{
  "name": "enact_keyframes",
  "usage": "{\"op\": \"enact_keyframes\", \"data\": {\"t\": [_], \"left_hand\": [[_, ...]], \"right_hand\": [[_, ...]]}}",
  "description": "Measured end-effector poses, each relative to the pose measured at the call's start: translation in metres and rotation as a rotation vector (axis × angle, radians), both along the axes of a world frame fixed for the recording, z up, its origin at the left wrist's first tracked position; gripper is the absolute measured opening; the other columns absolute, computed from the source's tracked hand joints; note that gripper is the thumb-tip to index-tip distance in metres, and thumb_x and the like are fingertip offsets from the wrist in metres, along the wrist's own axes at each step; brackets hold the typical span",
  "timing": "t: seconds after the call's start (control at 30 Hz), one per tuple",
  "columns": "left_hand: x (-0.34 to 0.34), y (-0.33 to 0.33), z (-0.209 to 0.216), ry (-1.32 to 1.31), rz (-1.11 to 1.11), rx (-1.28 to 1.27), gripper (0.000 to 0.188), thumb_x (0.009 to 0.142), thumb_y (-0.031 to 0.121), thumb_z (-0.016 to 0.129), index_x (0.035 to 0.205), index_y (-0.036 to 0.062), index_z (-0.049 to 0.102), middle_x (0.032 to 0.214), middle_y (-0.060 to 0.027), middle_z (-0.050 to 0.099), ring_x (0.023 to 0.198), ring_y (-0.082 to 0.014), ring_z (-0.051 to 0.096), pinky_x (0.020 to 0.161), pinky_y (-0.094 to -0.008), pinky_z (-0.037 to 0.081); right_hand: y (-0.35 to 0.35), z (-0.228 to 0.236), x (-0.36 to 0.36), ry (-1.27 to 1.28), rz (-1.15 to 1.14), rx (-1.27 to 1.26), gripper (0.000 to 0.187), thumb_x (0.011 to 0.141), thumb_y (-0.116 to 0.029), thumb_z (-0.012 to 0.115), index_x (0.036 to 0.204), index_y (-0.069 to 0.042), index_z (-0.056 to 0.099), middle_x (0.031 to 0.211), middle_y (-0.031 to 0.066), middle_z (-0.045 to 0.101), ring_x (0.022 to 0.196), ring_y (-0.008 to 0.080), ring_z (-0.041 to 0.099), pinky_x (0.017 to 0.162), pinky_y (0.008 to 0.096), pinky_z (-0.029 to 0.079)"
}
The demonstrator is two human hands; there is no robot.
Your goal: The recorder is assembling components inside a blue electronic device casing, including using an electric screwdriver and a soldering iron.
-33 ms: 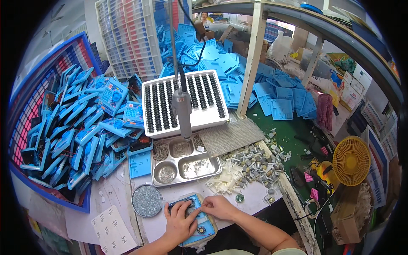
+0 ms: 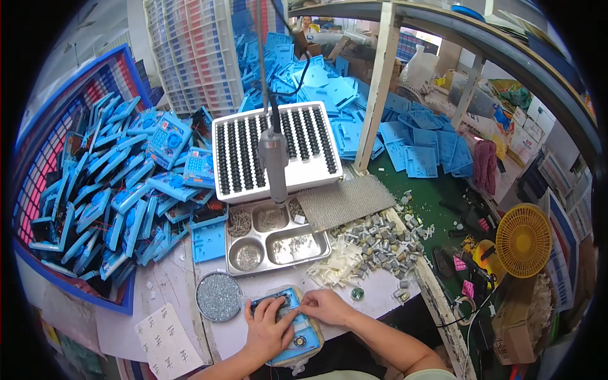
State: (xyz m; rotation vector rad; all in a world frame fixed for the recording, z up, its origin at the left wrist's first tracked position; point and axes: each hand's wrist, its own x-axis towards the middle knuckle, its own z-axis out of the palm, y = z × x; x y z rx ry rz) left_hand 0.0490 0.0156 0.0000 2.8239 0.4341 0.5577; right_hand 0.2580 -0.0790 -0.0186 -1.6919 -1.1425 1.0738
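On a padded holder at the table's near edge lies a blue plastic casing (image 2: 304,332), with a small round metal part (image 2: 299,341) in its lower half. My left hand (image 2: 269,329) rests over the casing's left side, fingers apart and bent down onto a dark part (image 2: 266,303) near its upper end. At the upper right edge of the casing, my right hand (image 2: 326,307) pinches with thumb and forefinger. Whatever lies between those fingertips is too small or hidden to make out. The two hands' fingertips nearly meet.
A round dish of small screws (image 2: 218,296) stands left of the casing. Beyond are a metal compartment tray (image 2: 278,265), loose small motors (image 2: 386,240) and a white tray of black parts (image 2: 316,177). An electric screwdriver (image 2: 273,164) hangs above. A blue crate (image 2: 130,294) overflows with casings.
The view has shifted very slightly. Both hands stay in the same place on the blue casing, with hardly any finger movement to be seen.
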Motion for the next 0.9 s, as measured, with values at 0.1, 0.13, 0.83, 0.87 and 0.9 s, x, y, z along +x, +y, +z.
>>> {"op": "enact_keyframes", "data": {"t": [0.1,0.13,0.83,0.87,0.9], "left_hand": [[0.002,0.002,-0.001,-0.002,0.005,-0.008,0.046,0.077,0.025,0.077,0.122,0.0202,0.073,0.136,-0.0134,0.055,0.129,-0.0348,0.048,0.112,-0.0702,0.018],[0.002,0.001,-0.001,-0.004,0.007,-0.015,0.045,0.077,0.025,0.076,0.121,0.0200,0.073,0.136,-0.0134,0.055,0.130,-0.0349,0.048,0.112,-0.0699,0.018],[-0.004,0.009,-0.004,-0.198,-0.008,-0.152,0.032,0.078,0.017,0.075,0.109,0.0109,0.076,0.132,-0.0135,0.063,0.125,-0.0339,0.056,0.110,-0.0564,0.036],[-0.002,0.012,-0.006,-0.226,-0.019,-0.166,0.032,0.077,0.016,0.075,0.108,0.0105,0.075,0.131,-0.0140,0.063,0.122,-0.0347,0.057,0.107,-0.0543,0.039],[-0.002,0.013,-0.007,-0.251,-0.028,-0.189,0.032,0.076,0.014,0.076,0.108,0.0101,0.075,0.130,-0.0145,0.064,0.120,-0.0356,0.058,0.105,-0.0522,0.042]], "right_hand": [[0.003,0.000,0.004,0.072,-0.004,-0.073,0.025,0.091,-0.022,0.076,0.094,0.003,0.073,0.077,0.0097,0.073,0.067,0.0137,0.068,0.063,0.0298,0.052],[0.002,0.001,0.003,0.088,-0.013,-0.091,0.025,0.091,-0.022,0.076,0.094,0.003,0.073,0.077,0.0094,0.073,0.067,0.0134,0.067,0.063,0.0296,0.052],[0.009,0.018,-0.026,-0.352,-0.137,-0.077,0.033,0.077,-0.035,0.073,0.079,-0.003,0.067,0.074,0.0155,0.070,0.072,0.0365,0.069,0.068,0.0463,0.053],[0.010,0.015,-0.026,-0.345,-0.140,-0.062,0.033,0.077,-0.035,0.073,0.080,-0.003,0.067,0.074,0.0153,0.070,0.072,0.0361,0.069,0.067,0.0460,0.053],[0.009,0.011,-0.025,-0.337,-0.141,-0.055,0.033,0.077,-0.036,0.073,0.080,-0.003,0.067,0.074,0.0151,0.070,0.072,0.0357,0.069,0.067,0.0456,0.053]]}}
